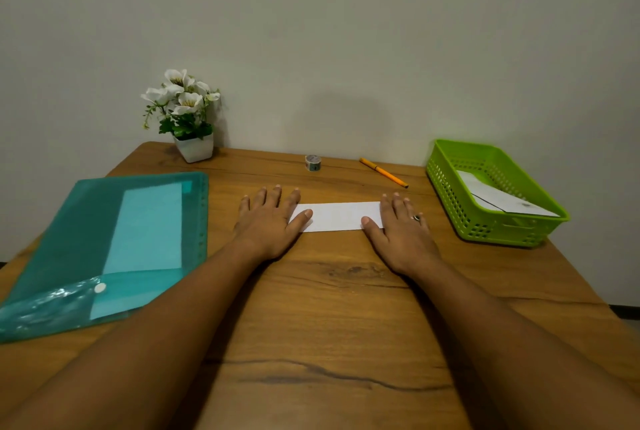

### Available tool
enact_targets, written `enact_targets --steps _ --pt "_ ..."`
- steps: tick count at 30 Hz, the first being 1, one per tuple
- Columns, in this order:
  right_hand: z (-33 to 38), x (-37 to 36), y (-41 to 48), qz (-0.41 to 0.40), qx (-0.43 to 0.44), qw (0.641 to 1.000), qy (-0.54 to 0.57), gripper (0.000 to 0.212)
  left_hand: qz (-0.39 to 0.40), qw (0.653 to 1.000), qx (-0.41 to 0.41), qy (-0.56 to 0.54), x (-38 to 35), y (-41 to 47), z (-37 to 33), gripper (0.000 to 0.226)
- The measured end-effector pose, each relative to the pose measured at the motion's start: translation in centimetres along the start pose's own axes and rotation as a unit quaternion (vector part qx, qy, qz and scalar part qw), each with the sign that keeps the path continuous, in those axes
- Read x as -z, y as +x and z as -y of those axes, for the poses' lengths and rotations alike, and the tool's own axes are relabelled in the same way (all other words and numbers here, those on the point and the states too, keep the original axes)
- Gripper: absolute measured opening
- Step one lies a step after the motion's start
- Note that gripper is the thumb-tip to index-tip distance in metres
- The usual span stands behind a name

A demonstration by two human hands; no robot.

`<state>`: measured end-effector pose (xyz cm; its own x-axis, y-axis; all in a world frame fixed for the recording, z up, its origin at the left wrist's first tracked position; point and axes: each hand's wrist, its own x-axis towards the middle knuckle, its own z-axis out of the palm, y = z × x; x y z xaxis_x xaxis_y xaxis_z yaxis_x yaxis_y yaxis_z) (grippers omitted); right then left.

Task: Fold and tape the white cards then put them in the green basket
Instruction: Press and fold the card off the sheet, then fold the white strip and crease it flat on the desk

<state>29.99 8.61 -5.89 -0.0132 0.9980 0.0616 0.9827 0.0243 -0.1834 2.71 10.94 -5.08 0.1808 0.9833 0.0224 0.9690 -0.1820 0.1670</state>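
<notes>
Left grip (pixel 268 221) and right grip (pixel 401 232), released and flat, press the card's (pixel 341 216) ends. Right of it, the basket (pixel 446 183) holds folded cards (pixel 512 202).

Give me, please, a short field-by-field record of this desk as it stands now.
card: white card lying flat on the wooden table
left hand: left hand flat, pressing the card's left end
right hand: right hand flat, pressing its right end
tape: tape roll behind the card, untouched
basket: green basket at right, holding white cards
other: orange pen, teal folder, potted flowers
</notes>
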Motion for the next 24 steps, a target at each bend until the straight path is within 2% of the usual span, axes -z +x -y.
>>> enact_targets --steps 3,6,11,18,21,24 --pt "1.4 0.1 -1.2 -0.007 0.038 0.999 -0.027 0.080 -0.046 0.998 -0.007 -0.049 0.4 -1.0 -0.1 0.068" --pt "3.6 0.7 -2.2 -0.011 0.091 0.994 -0.055 0.078 -0.055 0.992 -0.007 -0.111 1.5 -2.2 0.2 0.059" --pt "10.2 1.2 -3.7 0.015 0.194 0.981 -0.006 0.073 -0.094 0.979 -0.004 -0.182 6.1 -5.8 2.8 0.037" --pt "21.8 1.1 -6.4 0.046 0.358 0.930 0.062 0.061 -0.064 0.984 0.075 -0.148 10.6 -13.7 12.9 0.028" --pt "25.8 1.0 -7.2 0.081 0.394 0.911 0.089 0.055 -0.018 0.988 0.112 -0.104 10.5 -16.9 16.2 0.031" --pt "28.5 1.0 -7.5 0.105 0.393 0.904 0.133 0.047 -0.013 0.984 0.138 -0.114 9.5 -18.6 18.1 0.031"
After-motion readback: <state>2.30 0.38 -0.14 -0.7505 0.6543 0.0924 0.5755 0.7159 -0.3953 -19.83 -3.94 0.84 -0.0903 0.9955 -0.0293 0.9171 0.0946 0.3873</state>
